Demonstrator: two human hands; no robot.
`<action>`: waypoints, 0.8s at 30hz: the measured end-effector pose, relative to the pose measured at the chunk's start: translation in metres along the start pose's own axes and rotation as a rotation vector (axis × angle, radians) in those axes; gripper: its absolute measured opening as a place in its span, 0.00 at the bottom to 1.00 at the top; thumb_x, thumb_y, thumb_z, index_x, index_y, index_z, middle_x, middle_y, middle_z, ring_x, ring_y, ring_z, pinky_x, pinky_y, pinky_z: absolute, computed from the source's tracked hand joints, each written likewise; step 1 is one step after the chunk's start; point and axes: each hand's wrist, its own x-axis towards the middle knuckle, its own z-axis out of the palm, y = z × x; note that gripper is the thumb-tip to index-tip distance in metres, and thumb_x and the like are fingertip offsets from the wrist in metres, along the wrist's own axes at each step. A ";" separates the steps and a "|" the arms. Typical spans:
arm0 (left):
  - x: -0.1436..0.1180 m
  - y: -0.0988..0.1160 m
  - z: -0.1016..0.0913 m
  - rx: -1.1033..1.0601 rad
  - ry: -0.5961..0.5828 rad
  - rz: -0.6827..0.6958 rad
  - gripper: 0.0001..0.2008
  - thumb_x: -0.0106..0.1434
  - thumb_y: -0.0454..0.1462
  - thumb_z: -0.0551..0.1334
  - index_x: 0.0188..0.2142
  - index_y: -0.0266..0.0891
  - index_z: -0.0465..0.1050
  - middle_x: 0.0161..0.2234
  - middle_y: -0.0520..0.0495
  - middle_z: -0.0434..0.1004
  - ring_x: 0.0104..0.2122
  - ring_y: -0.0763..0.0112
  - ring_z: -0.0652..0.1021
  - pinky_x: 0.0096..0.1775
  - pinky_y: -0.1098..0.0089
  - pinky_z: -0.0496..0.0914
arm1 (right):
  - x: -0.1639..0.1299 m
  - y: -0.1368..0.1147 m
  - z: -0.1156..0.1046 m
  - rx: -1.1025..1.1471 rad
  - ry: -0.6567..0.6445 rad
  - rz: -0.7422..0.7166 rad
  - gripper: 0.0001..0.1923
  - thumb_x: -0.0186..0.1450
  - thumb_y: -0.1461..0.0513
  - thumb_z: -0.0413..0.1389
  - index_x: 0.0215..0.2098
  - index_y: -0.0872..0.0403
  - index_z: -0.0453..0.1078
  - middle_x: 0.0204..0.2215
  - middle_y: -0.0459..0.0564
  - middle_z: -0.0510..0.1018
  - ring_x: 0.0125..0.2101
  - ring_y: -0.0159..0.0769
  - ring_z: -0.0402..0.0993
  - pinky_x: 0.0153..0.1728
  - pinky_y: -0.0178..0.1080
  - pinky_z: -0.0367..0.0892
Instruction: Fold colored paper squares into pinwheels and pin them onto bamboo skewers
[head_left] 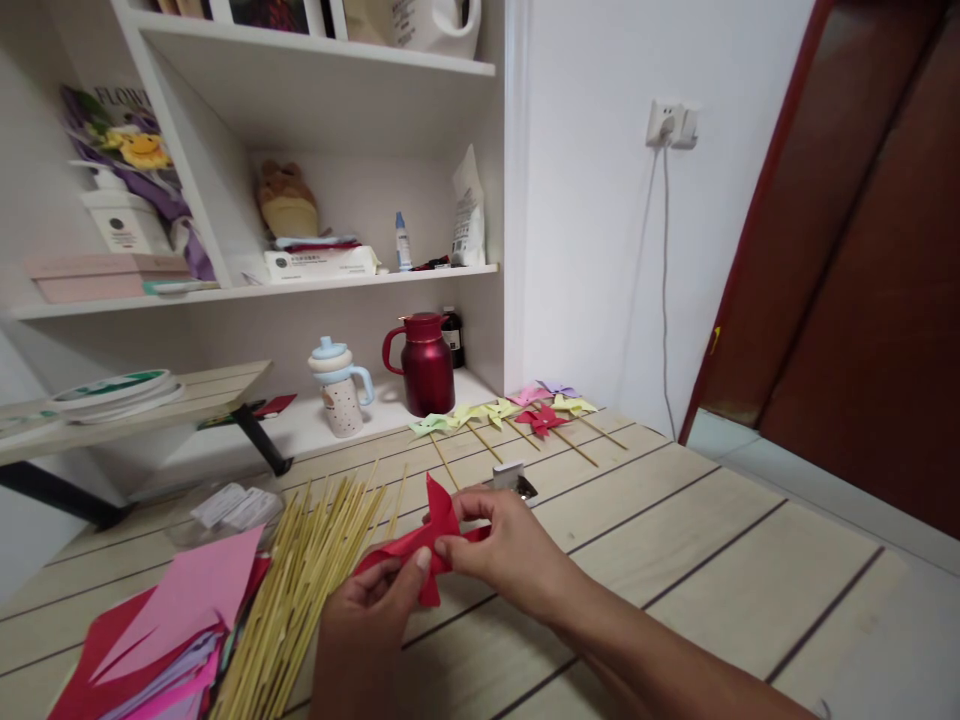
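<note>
Red folded-paper pinwheel (442,518), no stick visible on it, is pinched in your left hand (367,622) and right hand (506,540); multicoloured stick-mounted paper pinwheels (541,420) look finished beyond, thin tan sticks (306,575) loose leftward.

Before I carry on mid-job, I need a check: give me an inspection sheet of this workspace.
Surface: pale table with dark grooves.
Job's things: red paper pinwheel in both hands; loose sticks and a coloured paper stack on the left; pinwheels on sticks near the far edge.
Clutter: small box, contents unclear, beyond the right hand; clear container behind the paper.
Hands: left hand and right hand both grip the red paper pinwheel.
Cables: white cord hangs from a wall socket; lower end hidden.
Surroundings: white shelves, red jug, brown door.
</note>
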 end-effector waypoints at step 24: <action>0.005 -0.009 0.003 -0.120 -0.005 0.082 0.13 0.38 0.41 0.74 0.25 0.41 0.80 0.28 0.49 0.84 0.35 0.60 0.83 0.39 0.66 0.76 | 0.001 0.000 0.001 0.108 -0.016 0.038 0.02 0.52 0.66 0.61 0.26 0.57 0.75 0.25 0.44 0.78 0.26 0.30 0.71 0.31 0.34 0.65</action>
